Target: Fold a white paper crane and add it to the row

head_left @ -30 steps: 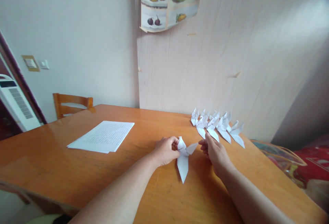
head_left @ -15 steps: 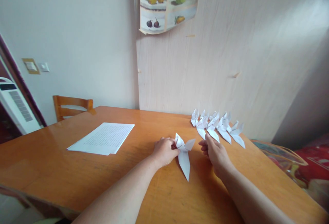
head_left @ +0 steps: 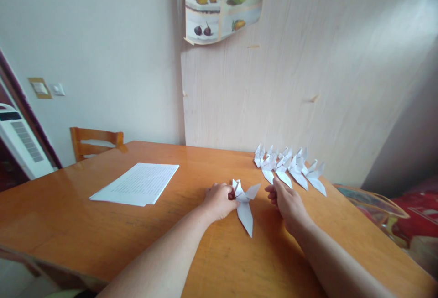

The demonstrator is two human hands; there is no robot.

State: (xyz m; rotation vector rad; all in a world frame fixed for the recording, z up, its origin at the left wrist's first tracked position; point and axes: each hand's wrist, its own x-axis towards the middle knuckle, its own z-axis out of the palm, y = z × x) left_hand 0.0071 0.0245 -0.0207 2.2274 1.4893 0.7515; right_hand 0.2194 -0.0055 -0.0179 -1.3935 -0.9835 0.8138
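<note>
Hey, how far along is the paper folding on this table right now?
Done: a row of folded paper birds stands at the far side of the table, by the wall. In hand: the left hand pinches one more paper bird, which rests on the wood, while the right hand lies open beside its wing. Left: probably the flat sheets lying untouched to the left, if they are meant for folding.

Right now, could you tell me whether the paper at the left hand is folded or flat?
Folded: the paper is a creased figure with two raised flaps and a long point, pinched by the left hand.
</note>
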